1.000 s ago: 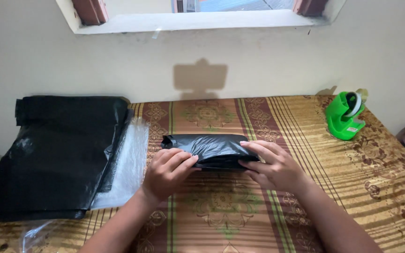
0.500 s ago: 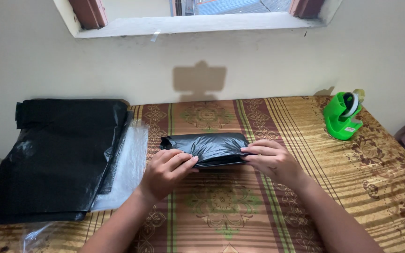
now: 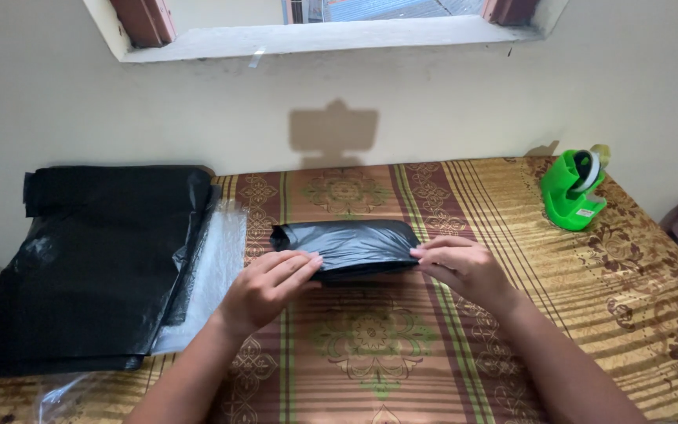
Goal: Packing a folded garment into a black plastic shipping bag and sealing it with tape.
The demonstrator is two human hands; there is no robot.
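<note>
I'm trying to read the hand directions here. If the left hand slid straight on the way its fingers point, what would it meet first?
The left hand points up and to the right, with its fingertips already on the folded black plastic bag. It would press further over that bag first; beyond it lies only the patterned tablecloth, as far as depth can be judged.
</note>
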